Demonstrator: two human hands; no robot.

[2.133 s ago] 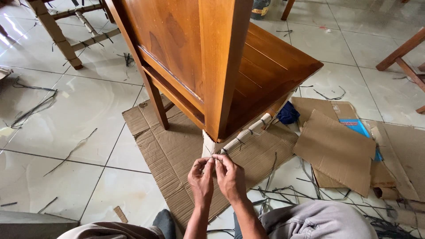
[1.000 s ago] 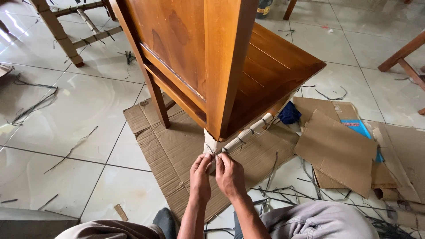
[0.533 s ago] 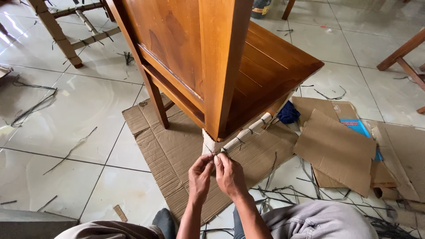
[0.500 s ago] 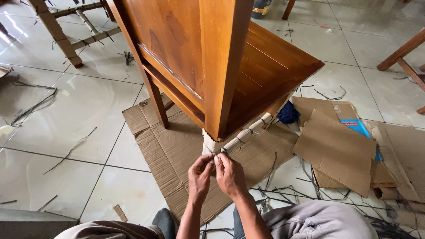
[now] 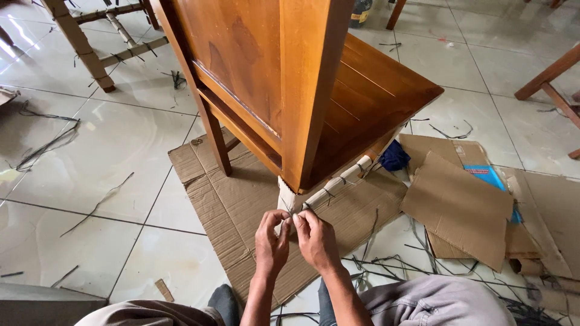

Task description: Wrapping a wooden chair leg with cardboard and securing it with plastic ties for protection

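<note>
Your fingertips bunch together at the wrapped chair leg, so you can't tell what they pinch; any string there is too thin to make out. The chair back runs off the top edge. The blue cloth sits half hidden behind the seat.

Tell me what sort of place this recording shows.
Probably a furniture packing or finishing workshop: a varnished wooden chair stands on flattened cardboard, its leg wrapped and tied, strap offcuts litter the tiled floor.
</note>
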